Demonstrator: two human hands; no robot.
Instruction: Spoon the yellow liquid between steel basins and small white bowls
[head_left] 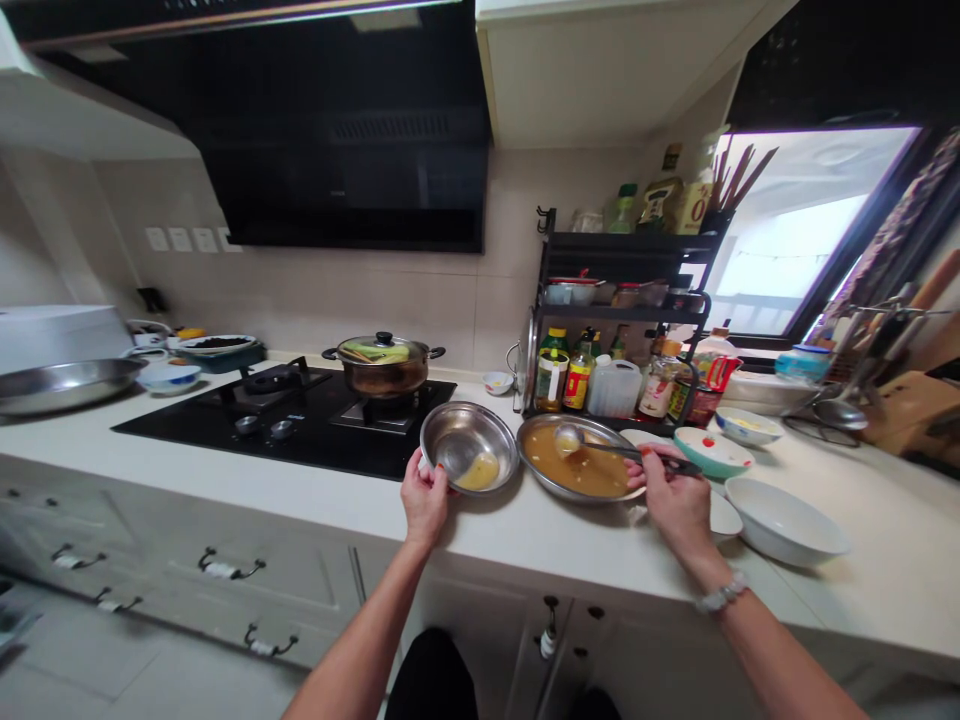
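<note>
My left hand (425,497) grips the near left rim of a steel bowl (454,440), which is tilted and has a little yellowish liquid (480,470) at its lower side. Closed around the dark handle of a ladle (611,450) is my right hand (677,503). The ladle's head lies at the far side of a wide metal pan (525,470) of brown broth (592,475), with pale bits floating in it. The steel bowl is just left of this pan, their rims close together.
A lidded pot (384,375) stands on the black gas hob (315,450). Behind the pan is a black rack (622,312) with sauce bottles (577,375). To the right are a green bowl (712,447) and a large white bowl (787,520). Cabinets edge the counter's front.
</note>
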